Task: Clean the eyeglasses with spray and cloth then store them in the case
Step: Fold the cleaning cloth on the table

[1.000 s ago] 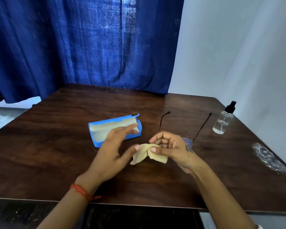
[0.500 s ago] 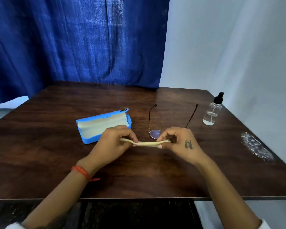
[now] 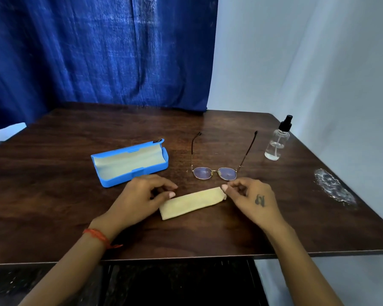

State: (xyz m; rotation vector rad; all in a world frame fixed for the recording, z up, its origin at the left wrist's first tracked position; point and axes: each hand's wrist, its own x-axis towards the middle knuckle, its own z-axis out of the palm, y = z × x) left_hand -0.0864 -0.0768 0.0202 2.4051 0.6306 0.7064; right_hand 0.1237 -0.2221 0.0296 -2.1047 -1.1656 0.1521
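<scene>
A folded yellow cloth (image 3: 191, 203) lies flat on the dark wooden table (image 3: 53, 195) between my hands. My left hand (image 3: 142, 195) sits at its left end, thumb tip resting on the upper corner, fingers loosely curled. My right hand (image 3: 252, 199) is at its right end, one fingertip touching the corner, thumb and fingers apart. Just beyond the cloth, the gold-rimmed eyeglasses (image 3: 215, 172) rest with temples unfolded, pointing away from me. The blue case (image 3: 128, 164) lies open at the left with a pale lining. The clear spray bottle (image 3: 278, 140) stands upright at the right.
A whitish scuffed patch (image 3: 332, 186) marks the table near its right edge. A blue curtain (image 3: 97, 51) hangs behind the table and a pale wall (image 3: 307, 62) runs along the right. The table's front edge is close to me.
The cloth, held stretched between both hands above the table, now lies folded flat on it. Both hands have loosened their pinch and rest at its ends. The whole eyeglasses are now visible.
</scene>
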